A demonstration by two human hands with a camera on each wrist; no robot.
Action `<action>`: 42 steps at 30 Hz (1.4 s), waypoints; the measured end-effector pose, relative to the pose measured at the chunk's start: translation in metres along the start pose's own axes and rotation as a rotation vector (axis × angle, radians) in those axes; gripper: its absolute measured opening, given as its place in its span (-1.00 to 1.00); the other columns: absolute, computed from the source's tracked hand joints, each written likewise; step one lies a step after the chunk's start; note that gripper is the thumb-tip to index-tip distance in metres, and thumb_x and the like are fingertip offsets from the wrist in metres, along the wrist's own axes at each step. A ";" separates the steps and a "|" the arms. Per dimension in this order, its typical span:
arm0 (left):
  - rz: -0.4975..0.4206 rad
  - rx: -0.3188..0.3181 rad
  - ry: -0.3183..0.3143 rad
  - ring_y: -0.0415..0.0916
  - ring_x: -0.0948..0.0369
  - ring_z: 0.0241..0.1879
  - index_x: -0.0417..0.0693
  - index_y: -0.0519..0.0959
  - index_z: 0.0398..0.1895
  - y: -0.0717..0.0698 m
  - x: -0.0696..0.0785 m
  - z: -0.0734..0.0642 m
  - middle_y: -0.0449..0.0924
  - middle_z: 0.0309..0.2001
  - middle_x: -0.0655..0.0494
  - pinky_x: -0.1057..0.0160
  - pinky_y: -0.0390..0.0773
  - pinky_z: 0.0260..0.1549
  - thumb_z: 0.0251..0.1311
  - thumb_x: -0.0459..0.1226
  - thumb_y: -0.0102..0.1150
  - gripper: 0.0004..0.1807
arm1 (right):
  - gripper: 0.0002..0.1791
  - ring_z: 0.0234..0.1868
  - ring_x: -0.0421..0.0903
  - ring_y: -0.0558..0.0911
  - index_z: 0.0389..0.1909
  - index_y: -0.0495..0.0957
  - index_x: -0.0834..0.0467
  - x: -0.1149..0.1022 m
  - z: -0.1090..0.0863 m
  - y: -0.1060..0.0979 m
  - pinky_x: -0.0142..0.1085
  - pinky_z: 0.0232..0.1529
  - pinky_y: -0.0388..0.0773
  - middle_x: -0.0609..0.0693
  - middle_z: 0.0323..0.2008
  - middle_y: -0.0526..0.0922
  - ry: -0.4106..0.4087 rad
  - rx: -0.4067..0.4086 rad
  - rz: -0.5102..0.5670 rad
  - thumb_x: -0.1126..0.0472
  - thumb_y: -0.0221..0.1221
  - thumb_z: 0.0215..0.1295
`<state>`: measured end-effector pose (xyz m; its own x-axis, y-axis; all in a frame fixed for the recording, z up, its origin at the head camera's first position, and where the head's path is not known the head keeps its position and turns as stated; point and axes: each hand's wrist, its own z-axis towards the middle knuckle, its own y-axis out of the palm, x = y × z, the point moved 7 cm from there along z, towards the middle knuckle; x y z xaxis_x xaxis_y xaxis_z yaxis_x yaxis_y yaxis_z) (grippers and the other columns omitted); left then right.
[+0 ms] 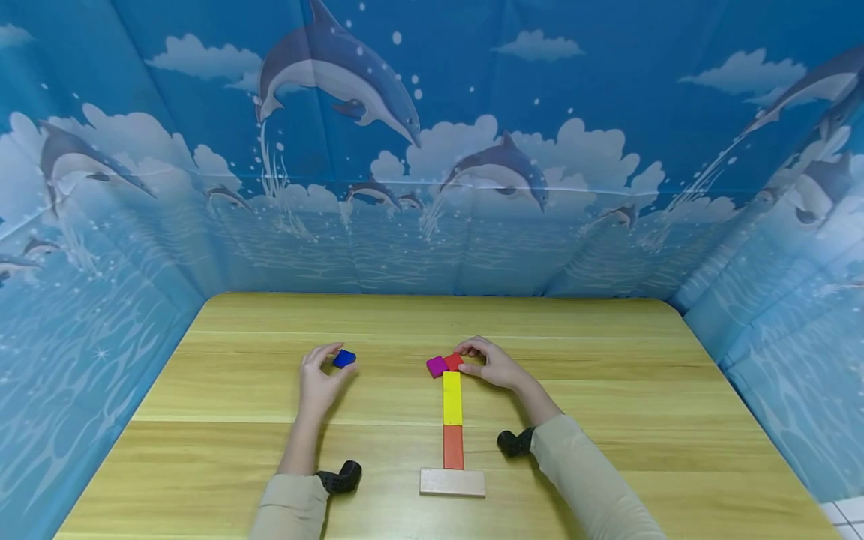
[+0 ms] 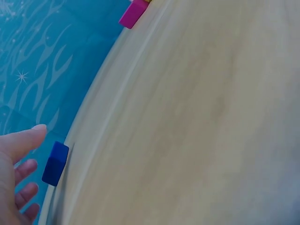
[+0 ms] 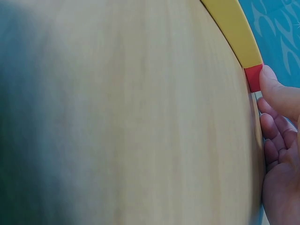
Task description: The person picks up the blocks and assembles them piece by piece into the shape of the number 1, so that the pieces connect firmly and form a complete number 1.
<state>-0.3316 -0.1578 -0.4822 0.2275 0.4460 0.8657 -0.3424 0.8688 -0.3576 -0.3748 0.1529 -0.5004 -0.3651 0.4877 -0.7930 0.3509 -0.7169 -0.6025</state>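
Note:
In the head view my left hand (image 1: 322, 384) is spread around a small blue block (image 1: 344, 358), thumb on one side and fingers on the other. The left wrist view shows a gap between the fingers (image 2: 27, 194) and that blue block (image 2: 55, 164). My right hand (image 1: 496, 366) pinches a small red block (image 1: 453, 362) between thumb and fingers. In the right wrist view the thumb lies against the red block (image 3: 253, 78), and the index fingertip is hidden. A magenta block (image 1: 436, 366) sits against the red one's left side, both at the far end of a yellow block (image 1: 452, 397).
An orange-red block (image 1: 454, 448) continues the line from the yellow one towards me, ending at a plain wooden plank (image 1: 452, 483) laid crosswise. All lie on a wood-grain table (image 1: 607, 375). A blue dolphin-print curtain (image 1: 432, 247) stands around the table's back and sides.

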 end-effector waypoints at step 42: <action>0.178 -0.024 -0.048 0.36 -0.01 -0.20 -0.31 0.58 -0.18 -0.004 -0.006 -0.013 0.54 -0.27 -0.14 0.09 0.26 -0.16 -0.15 -0.30 0.42 -0.58 | -0.69 -0.11 0.15 0.40 -0.05 0.44 0.37 -0.034 -0.016 -0.003 0.00 -0.03 0.34 0.24 -0.12 0.47 -0.007 0.000 0.026 0.35 0.16 0.19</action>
<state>-0.3194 -0.1613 -0.4904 0.1210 0.5829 0.8035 -0.3511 0.7822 -0.5146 -0.3496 0.1465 -0.4730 -0.3615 0.4652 -0.8080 0.3609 -0.7293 -0.5813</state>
